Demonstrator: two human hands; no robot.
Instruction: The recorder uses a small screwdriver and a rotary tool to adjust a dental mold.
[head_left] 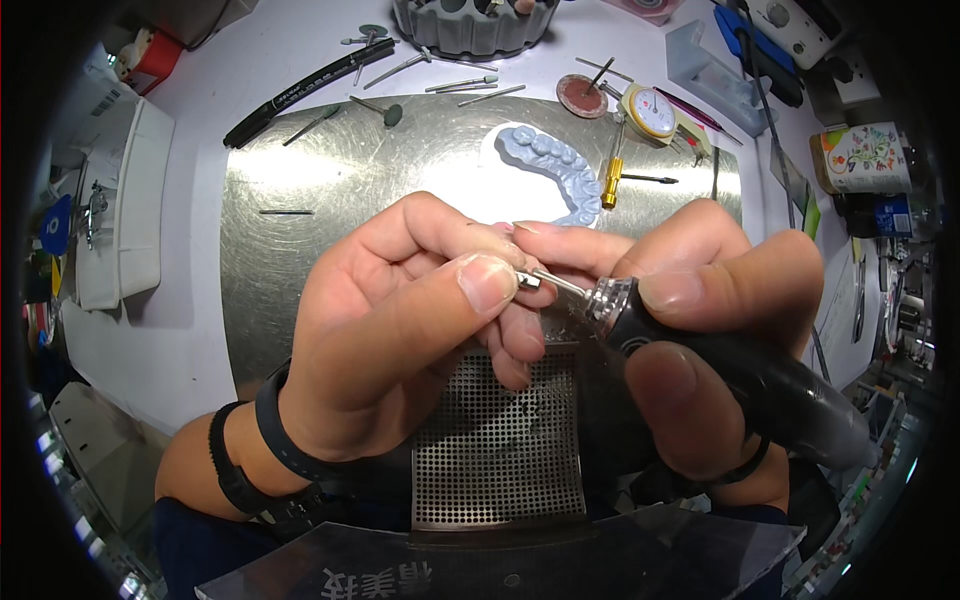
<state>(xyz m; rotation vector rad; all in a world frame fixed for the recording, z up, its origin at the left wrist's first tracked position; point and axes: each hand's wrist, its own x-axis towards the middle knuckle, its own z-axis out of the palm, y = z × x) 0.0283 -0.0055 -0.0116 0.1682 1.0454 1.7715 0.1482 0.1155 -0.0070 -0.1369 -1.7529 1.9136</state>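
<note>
Between the thumb and fingers of my left hand is pinched a small shiny metal piece; most of it is hidden by the fingertips, so its exact kind does not show. My right hand grips a black rotary handpiece, its thin bur pointing left and meeting or nearly meeting the metal piece. The fingertips of both hands come together there. Just beyond them a blue-grey dental arch model lies on the metal work plate.
A perforated metal grate lies below my hands, with a clear shield at the near edge. Several burs, a black marker, a dial gauge and a yellow-handled tool lie beyond. A white bin stands left.
</note>
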